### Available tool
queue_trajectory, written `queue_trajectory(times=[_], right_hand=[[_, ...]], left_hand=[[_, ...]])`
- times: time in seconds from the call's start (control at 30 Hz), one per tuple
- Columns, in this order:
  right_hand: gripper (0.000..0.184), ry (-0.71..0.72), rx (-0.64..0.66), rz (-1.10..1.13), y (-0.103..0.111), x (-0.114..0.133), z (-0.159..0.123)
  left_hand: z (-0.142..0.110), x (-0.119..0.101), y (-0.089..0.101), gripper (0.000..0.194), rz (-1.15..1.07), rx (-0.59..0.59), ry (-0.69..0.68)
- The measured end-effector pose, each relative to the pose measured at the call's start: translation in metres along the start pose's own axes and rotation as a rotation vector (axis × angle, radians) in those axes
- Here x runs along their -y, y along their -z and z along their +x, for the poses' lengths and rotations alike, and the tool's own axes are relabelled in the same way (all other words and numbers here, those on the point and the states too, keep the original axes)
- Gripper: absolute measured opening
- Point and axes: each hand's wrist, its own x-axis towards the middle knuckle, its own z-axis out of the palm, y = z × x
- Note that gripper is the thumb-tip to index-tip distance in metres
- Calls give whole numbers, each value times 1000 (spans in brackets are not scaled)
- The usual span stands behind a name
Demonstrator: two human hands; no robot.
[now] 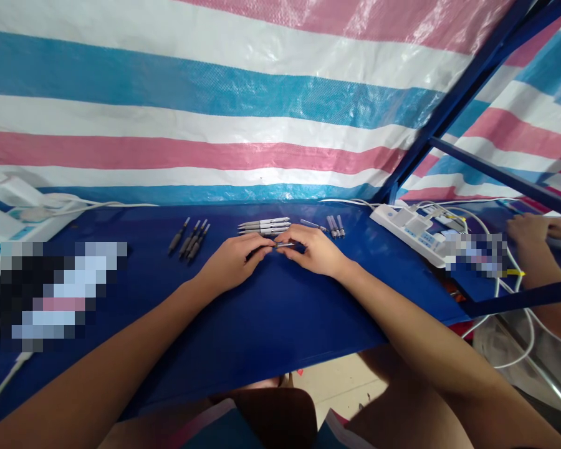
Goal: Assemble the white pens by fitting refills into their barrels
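"Where's the slim pen part (286, 245)?"
"Frame centre, pinched in the fingertips of both the left hand (236, 260) and right hand (315, 251)."
"Long axis?"
"Roughly level, running left to right; the right hand overlaps more of it."

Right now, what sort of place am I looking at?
Probably a makeshift workshop: a striped plastic sheet hangs behind a blue table, where what look like white pens lie side by side.
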Motion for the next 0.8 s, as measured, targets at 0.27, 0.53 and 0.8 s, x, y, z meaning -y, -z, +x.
queue_trajectory(times=[0.27,0.53,0.8], right_hand=[[12,28,12,43,-3,6,0],[13,-4,-63,107,-8,3,2],[27,-276,-24,458,-16,4,0]], left_hand=[[-2,4,-3,37,-146,-26,157],[-2,4,-8,40,-336,-48,232],[-5,6,-5,19,-100,-93,17]])
